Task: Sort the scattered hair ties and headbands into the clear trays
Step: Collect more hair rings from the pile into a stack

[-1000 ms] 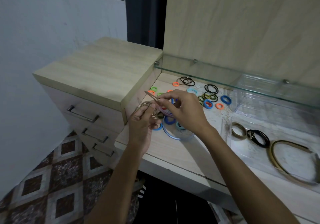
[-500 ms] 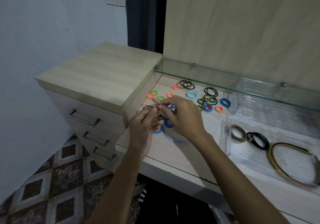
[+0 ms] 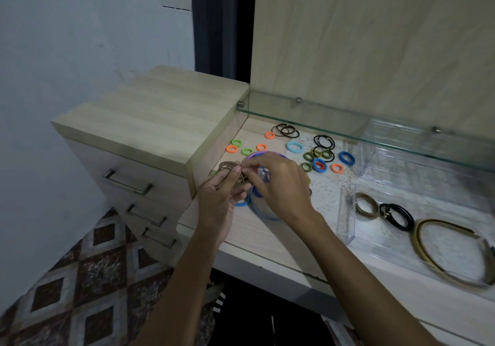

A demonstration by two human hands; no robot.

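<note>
Left hand (image 3: pixel 218 198) grips a bunch of brown hair ties (image 3: pixel 230 169); right hand (image 3: pixel 278 185) pinches at them. Purple headband (image 3: pixel 263 154) beneath may be snagged. Ties could spring loose.

- Two hands: left hand (image 3: pixel 218 198), right hand (image 3: pixel 278 185).
- Four orange hair ties (image 3: pixel 232 148).
- Two plain green hair ties (image 3: pixel 236 142).
- Two clear trays (image 3: pixel 348 227).
- Three drawer handles (image 3: pixel 128 182).
- One tan headband (image 3: pixel 439 268) in the near tray.
</note>
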